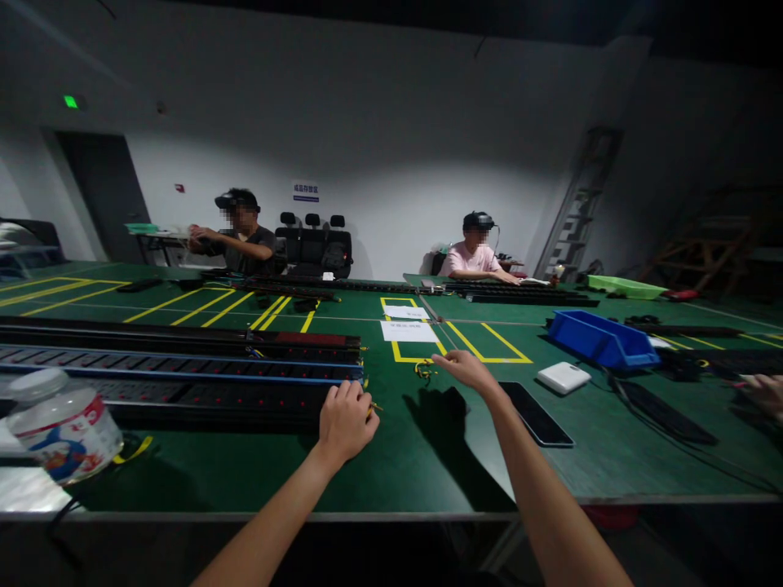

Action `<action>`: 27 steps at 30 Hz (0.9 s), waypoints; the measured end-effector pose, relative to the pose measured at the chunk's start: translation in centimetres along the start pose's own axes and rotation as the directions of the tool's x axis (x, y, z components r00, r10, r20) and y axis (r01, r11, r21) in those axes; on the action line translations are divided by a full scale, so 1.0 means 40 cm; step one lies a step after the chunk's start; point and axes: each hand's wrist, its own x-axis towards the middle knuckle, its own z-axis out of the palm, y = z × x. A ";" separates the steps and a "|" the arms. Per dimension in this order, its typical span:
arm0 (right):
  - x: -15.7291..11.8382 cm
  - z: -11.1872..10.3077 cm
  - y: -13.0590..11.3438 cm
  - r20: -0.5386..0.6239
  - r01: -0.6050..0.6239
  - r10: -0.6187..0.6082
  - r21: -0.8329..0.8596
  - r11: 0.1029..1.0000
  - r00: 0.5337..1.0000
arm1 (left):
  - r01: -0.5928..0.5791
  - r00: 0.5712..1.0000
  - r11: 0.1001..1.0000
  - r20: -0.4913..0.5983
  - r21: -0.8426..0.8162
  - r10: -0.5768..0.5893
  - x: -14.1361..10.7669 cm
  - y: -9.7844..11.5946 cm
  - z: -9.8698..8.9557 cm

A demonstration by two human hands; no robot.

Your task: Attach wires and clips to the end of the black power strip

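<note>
Nearest me, at the left of the green worktop (pixel 397 481), stands a clear jar (pixel 73 432) with a printed label. Just beyond it, the near black strip (pixel 263 399) lies lengthwise, dotted with red, and my left hand (pixel 348 420) rests over its right end, fingers bent. I can't tell whether they grip the strip or only steady it. A short yellow lead (pixel 375 406) pokes out by my thumb.

To my right lies a dark phone (pixel 537 414), with a white box (pixel 564 377) a little past it. My right hand (pixel 470 371) reaches over the worktop, fingers pointing left at a small tangle of yellow-and-black wires (pixel 424 369). They are at or just beside it; whether I am pinching a wire, I can't tell.

I take the step in hand to be bringing loose wires to the strip's end. The next move, as I judge it, calls for a fine fingertip pinch on a single wire, teased free of the others, while my left hand keeps the strip from sliding.

Farther on are a blue bin (pixel 581 342) on the right and white paper cards (pixel 409 331) ahead; across the worktop sit two co-workers, one in dark clothing (pixel 260 249), one in a pink top (pixel 470 259).
</note>
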 end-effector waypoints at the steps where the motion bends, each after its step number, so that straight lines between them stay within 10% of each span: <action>1: -0.010 -0.007 0.015 0.039 -0.012 0.013 -0.022 1.000 0.999 | -0.001 1.000 1.000 0.000 -0.006 0.001 0.000 0.000 0.000; 10: -0.047 0.015 0.074 0.376 0.006 -0.072 0.174 0.985 0.924 | 0.002 1.000 1.000 -0.004 -0.011 -0.002 -0.004 -0.002 0.003; 27: -0.045 0.110 0.083 -0.144 -0.070 0.083 0.090 0.993 0.986 | -0.005 1.000 1.000 0.000 0.006 0.005 -0.001 0.000 -0.002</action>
